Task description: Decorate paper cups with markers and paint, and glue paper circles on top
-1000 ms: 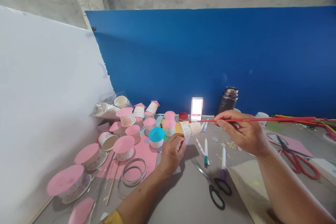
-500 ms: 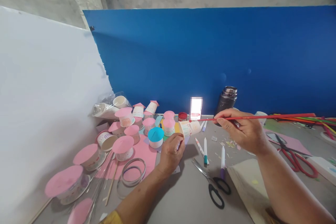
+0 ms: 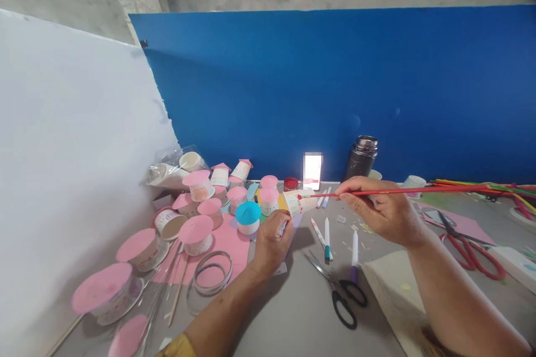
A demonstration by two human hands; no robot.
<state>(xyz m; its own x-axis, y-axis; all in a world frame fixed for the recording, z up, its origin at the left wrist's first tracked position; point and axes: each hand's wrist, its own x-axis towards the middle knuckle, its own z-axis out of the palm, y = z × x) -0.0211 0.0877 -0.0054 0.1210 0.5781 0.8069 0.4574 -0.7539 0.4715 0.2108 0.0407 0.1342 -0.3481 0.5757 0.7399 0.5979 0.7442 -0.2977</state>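
My left hand (image 3: 274, 239) is closed on the rim of a white paper cup (image 3: 309, 204), which lies tilted on its side in the air with small coloured marks on its wall. In my right hand (image 3: 379, 209) is a long red paintbrush (image 3: 402, 192), pinched between thumb and fingers. The brush's red tip meets or nearly meets the cup's wall close to the rim. Behind the cup stands a small pot of red paint (image 3: 290, 184), beside a lit phone screen (image 3: 312, 172).
Paper cups with pink discs (image 3: 196, 230) crowd the left, plus one with a blue disc (image 3: 248, 214). Black-handled scissors (image 3: 335, 289), markers (image 3: 355, 256) and tape rolls (image 3: 213, 272) lie in front. A dark flask (image 3: 362, 157) stands behind; red-handled scissors (image 3: 471, 251) are at right.
The brush tip has shifted slightly down and left along the cup, toward its rim. My right hand has moved a little left and down; the left hand keeps its grip.
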